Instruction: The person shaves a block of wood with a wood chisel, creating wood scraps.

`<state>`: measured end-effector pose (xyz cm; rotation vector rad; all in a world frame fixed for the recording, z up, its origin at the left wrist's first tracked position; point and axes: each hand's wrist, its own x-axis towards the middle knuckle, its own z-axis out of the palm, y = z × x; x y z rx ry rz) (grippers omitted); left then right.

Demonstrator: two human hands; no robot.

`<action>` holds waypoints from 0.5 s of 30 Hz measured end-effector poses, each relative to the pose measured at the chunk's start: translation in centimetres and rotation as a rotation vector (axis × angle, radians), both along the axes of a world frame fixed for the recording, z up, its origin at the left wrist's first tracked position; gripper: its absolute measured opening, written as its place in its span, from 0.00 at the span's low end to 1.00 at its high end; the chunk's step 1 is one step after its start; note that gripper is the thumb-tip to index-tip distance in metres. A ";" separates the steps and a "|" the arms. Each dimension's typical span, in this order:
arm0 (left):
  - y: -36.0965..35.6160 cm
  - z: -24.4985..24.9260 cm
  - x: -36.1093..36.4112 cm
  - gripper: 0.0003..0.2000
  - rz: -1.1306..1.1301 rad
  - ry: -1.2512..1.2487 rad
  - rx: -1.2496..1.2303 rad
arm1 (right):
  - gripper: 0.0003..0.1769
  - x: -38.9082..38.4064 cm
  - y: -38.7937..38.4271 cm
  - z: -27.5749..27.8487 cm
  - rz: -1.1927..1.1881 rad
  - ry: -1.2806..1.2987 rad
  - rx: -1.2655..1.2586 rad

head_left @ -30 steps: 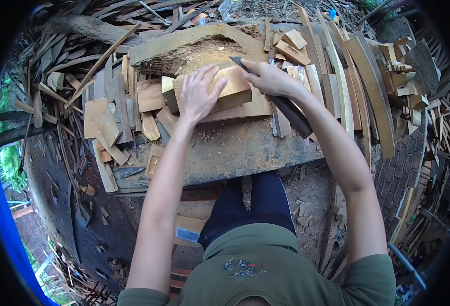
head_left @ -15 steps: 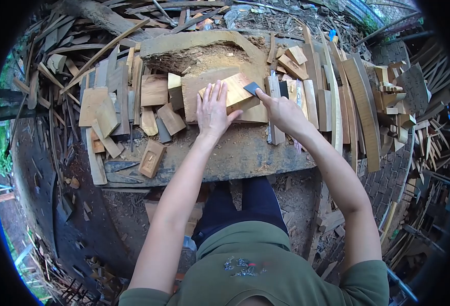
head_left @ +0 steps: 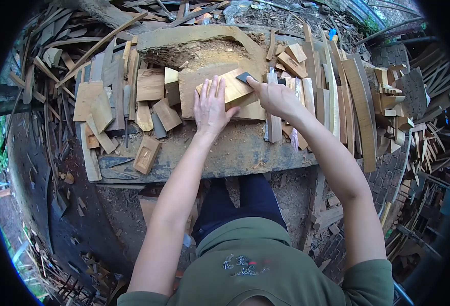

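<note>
Fingers of left hand lying slightly apart on wooden block, apparently steadying it atop thick slab; right hand clamping dark flat tool against block's right end (grip partly hidden).

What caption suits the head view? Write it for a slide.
Left hand on a wooden block, right hand holding a dark flat tool to its top, at a wood-strewn workbench.
</note>
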<state>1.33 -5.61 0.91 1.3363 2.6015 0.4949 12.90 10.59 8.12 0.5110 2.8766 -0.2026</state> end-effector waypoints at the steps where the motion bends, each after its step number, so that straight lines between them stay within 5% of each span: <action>1: 0.1 0.1 0.2 0.49 -0.001 -0.003 0.006 | 0.31 0.8 -0.3 0.4 -0.001 -0.003 0.006; 5: 0.1 0.1 0.1 0.47 0.010 -0.005 0.004 | 0.25 1.0 -1.7 1.6 -0.114 -0.156 -0.035; 15: 0.2 -0.4 0.4 0.48 0.011 0.010 0.015 | 0.29 1.4 -0.9 0.8 -0.125 -0.061 -0.063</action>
